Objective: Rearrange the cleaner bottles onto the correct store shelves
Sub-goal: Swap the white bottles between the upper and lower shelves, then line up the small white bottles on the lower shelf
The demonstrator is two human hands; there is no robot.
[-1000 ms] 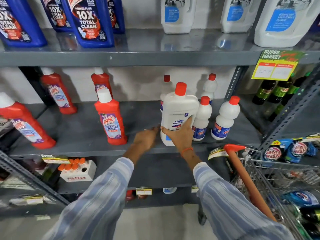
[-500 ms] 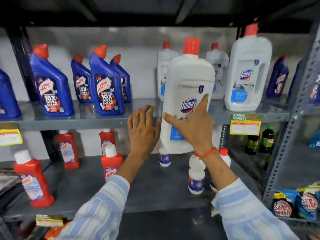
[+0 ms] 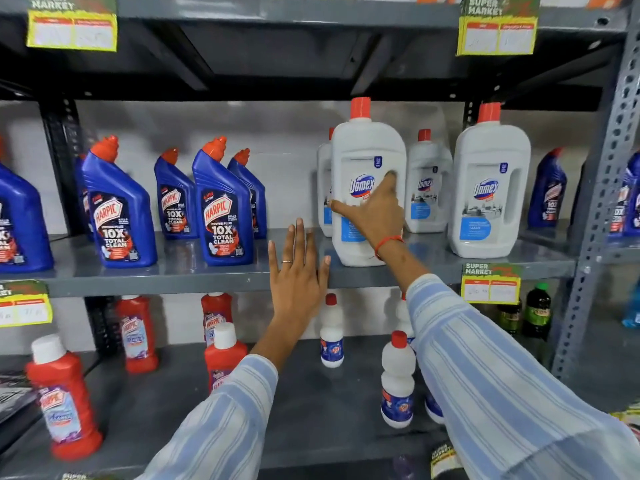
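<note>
A large white Domex bottle (image 3: 367,157) with a red cap stands on the middle shelf (image 3: 214,275), its base near the front edge. My right hand (image 3: 372,213) presses against its front, thumb on the left side, fingers on the label. My left hand (image 3: 298,271) is open and flat, fingers spread, just left of the bottle and in front of the shelf edge, touching nothing. More white Domex bottles (image 3: 488,188) stand to the right and behind. Blue Harpic bottles (image 3: 221,206) line the left of the same shelf.
On the lower shelf stand red Harpic bottles (image 3: 65,396) at the left and small white bottles with red caps (image 3: 398,379) under my right arm. Yellow price tags (image 3: 490,284) hang on the shelf edges. A grey perforated upright (image 3: 595,216) borders the right side.
The Domex bottle went from the lower shelf up onto the middle shelf and now stands there. My left hand has come away from it and opened flat. The view has tilted upward.
</note>
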